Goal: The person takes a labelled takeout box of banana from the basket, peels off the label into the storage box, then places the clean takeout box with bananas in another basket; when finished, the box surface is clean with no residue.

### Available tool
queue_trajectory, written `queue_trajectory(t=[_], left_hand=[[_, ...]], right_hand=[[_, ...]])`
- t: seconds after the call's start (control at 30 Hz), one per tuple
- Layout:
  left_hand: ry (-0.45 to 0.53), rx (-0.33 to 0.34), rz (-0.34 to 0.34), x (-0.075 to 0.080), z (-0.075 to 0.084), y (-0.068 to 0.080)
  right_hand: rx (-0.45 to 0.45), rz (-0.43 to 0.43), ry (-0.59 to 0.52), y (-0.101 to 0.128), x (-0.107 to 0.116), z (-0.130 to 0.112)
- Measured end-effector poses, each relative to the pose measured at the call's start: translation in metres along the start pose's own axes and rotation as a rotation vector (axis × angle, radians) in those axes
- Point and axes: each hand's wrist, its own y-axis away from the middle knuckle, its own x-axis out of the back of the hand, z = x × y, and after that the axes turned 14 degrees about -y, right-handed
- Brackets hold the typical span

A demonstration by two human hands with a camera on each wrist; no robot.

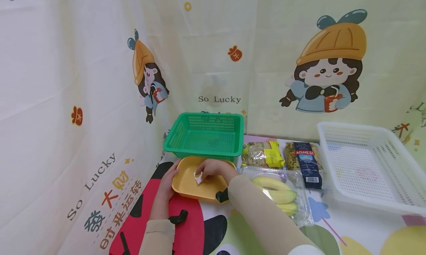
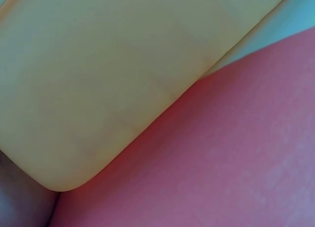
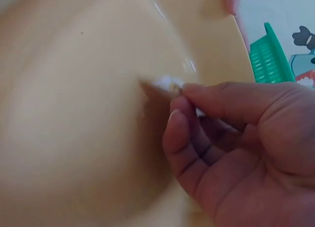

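Note:
A yellow plastic tray lies on the table in front of the green basket. My left hand grips the tray's left rim; the left wrist view shows only the tray's yellow underside over the red cloth. My right hand is inside the tray and pinches a small white piece with a pattern on it. In the right wrist view, the curled fingers hold that white piece just above the tray's floor.
To the right lie a clear box of bananas, a yellow-green packet, a blue AGNESI pasta packet and a large white basket. Printed curtains close off the left and back.

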Motion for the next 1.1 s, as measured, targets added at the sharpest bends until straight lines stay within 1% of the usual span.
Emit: queue_trajectory(t=[0.17, 0.4, 0.5, 0.8, 0.9, 1.1], left_hand=[[-0.016, 0.000, 0.010, -0.002, 0.001, -0.001], [-0.022, -0.026, 0.000, -0.002, 0.002, -0.002], [-0.027, -0.034, -0.010, -0.002, 0.002, -0.002], [-0.024, -0.003, -0.002, 0.001, 0.000, 0.001], [-0.029, -0.003, 0.004, 0.001, 0.000, 0.001], [-0.032, -0.008, 0.005, 0.000, 0.001, 0.000]], right_hand=[[-0.028, -0.005, 0.048, -0.002, -0.001, 0.000], [-0.031, 0.005, 0.077, 0.006, -0.003, -0.007], [-0.030, 0.023, 0.089, 0.007, -0.005, -0.006], [-0.065, 0.118, 0.092, 0.003, -0.008, 0.000], [-0.071, 0.121, 0.121, 0.003, -0.006, 0.003], [-0.072, 0.128, 0.228, 0.006, -0.004, 0.006]])
